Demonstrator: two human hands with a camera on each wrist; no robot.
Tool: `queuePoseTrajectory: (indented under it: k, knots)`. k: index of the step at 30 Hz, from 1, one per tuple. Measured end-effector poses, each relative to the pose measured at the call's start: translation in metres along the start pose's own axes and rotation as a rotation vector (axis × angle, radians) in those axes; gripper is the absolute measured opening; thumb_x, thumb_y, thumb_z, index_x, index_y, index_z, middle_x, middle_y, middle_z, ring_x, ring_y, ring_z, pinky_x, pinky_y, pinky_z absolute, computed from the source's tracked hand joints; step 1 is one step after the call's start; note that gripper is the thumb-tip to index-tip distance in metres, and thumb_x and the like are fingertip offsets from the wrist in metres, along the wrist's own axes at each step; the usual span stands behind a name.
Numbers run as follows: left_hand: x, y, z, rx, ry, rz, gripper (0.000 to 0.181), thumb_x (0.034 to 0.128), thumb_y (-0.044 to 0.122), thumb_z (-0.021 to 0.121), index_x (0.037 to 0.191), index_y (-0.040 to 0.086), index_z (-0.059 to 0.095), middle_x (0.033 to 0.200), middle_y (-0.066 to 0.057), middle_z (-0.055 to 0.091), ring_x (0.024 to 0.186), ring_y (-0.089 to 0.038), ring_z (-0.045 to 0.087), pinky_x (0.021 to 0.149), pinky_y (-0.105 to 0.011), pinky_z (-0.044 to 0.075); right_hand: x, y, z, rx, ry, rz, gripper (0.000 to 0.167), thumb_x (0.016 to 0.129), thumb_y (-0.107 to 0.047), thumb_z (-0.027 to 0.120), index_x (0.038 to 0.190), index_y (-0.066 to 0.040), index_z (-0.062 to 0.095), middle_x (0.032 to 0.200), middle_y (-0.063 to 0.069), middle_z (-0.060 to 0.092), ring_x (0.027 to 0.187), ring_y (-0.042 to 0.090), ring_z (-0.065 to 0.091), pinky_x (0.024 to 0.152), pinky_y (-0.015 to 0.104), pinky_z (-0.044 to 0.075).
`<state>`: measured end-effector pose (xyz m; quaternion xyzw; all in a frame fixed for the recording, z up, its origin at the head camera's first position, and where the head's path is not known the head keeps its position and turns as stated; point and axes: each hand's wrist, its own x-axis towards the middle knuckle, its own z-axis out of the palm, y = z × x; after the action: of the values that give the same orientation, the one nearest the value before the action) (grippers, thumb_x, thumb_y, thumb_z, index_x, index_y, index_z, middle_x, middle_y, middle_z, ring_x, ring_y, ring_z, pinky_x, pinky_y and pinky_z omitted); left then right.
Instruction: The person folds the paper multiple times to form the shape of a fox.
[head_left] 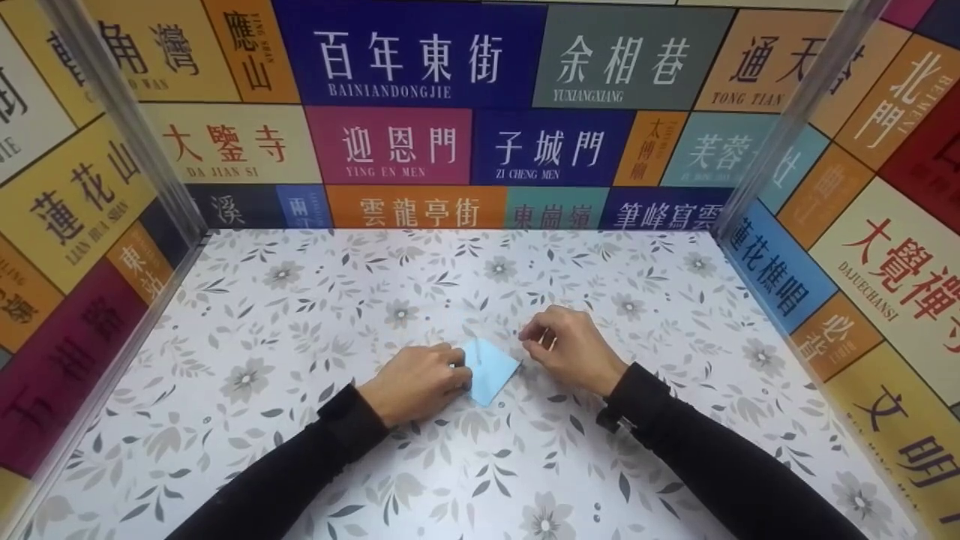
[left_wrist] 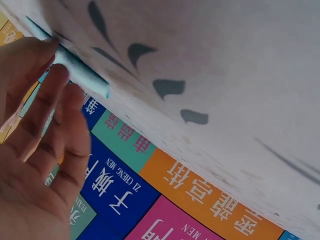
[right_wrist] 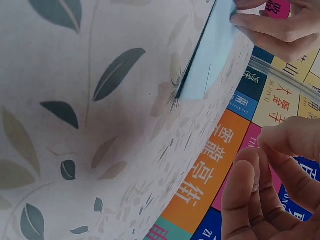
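Note:
A folded piece of light blue paper (head_left: 493, 371) lies on the patterned tabletop, with a crease line near its upper corner. My left hand (head_left: 420, 382) pinches its left side, thumb and fingertips at the edge. From the left wrist, the paper (left_wrist: 85, 77) appears as a thin folded strip by the fingertips of the left hand (left_wrist: 45, 120). My right hand (head_left: 574, 349) hovers just right of the paper, apart from it. In the right wrist view the right hand's fingers (right_wrist: 237, 185) bend loosely toward the thumb, holding nothing.
The white tabletop (head_left: 300, 322) carries a grey leaf and flower print. Upright panels with colourful Chinese name blocks enclose it: a back panel (head_left: 397, 146), a left panel (head_left: 82, 300) and a right panel (head_left: 862, 300). Clear strips (head_left: 795, 112) run along the corners.

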<state>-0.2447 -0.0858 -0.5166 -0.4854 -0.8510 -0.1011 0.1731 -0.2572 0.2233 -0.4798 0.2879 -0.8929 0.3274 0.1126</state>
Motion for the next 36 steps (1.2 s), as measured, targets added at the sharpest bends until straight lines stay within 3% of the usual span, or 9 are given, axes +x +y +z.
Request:
queuePoseTrajectory:
  k: [6, 13, 23, 31, 36]
  knots:
    - [0.001, 0.003, -0.008, -0.059, -0.062, -0.055, 0.005, 0.101, 0.017, 0.088, 0.104, 0.02, 0.089, 0.098, 0.002, 0.078, 0.083, -0.018, 0.073, 0.073, -0.035, 0.067, -0.002, -0.002, 0.003, 0.004, -0.045, 0.016, 0.006, 0.099, -0.004, 0.087, 0.104, -0.008, 0.088, 0.098, 0.008, 0.083, 0.085, 0.022, 0.078, 0.076, 0.025, 0.062]
    - [0.002, 0.007, -0.013, -0.063, -0.017, -0.089, 0.005, 0.1012, 0.018, 0.089, 0.106, 0.019, 0.088, 0.099, -0.001, 0.076, 0.084, -0.019, 0.071, 0.074, -0.037, 0.066, -0.002, -0.007, 0.01, -0.014, -0.11, 0.026, 0.006, 0.098, -0.005, 0.088, 0.103, -0.01, 0.088, 0.095, 0.006, 0.081, 0.085, 0.021, 0.076, 0.076, 0.026, 0.06]
    - [0.0, 0.01, -0.008, -0.087, -0.062, -0.092, 0.007, 0.1037, 0.022, 0.088, 0.109, 0.019, 0.091, 0.106, -0.002, 0.082, 0.088, -0.02, 0.076, 0.077, -0.038, 0.069, -0.005, -0.014, 0.033, -0.15, -0.191, 0.004, 0.007, 0.093, -0.01, 0.095, 0.093, -0.011, 0.088, 0.088, 0.003, 0.074, 0.079, 0.014, 0.066, 0.074, 0.03, 0.06]
    - [-0.002, 0.015, -0.007, -0.07, -0.064, -0.093, 0.007, 0.1069, 0.026, 0.085, 0.107, 0.022, 0.091, 0.105, -0.001, 0.082, 0.087, -0.02, 0.077, 0.075, -0.039, 0.068, -0.005, -0.014, 0.04, -0.152, -0.201, -0.013, 0.008, 0.09, -0.007, 0.096, 0.089, -0.009, 0.088, 0.082, 0.005, 0.077, 0.075, 0.019, 0.071, 0.073, 0.034, 0.062]
    - [0.0, 0.022, -0.008, -0.048, -0.045, -0.031, 0.007, 0.1055, 0.025, 0.086, 0.106, 0.024, 0.093, 0.103, 0.003, 0.084, 0.086, -0.018, 0.076, 0.075, -0.035, 0.067, -0.002, -0.015, 0.039, -0.142, -0.218, -0.005, 0.009, 0.089, -0.003, 0.094, 0.085, -0.008, 0.087, 0.081, 0.005, 0.08, 0.076, 0.023, 0.075, 0.073, 0.035, 0.063]
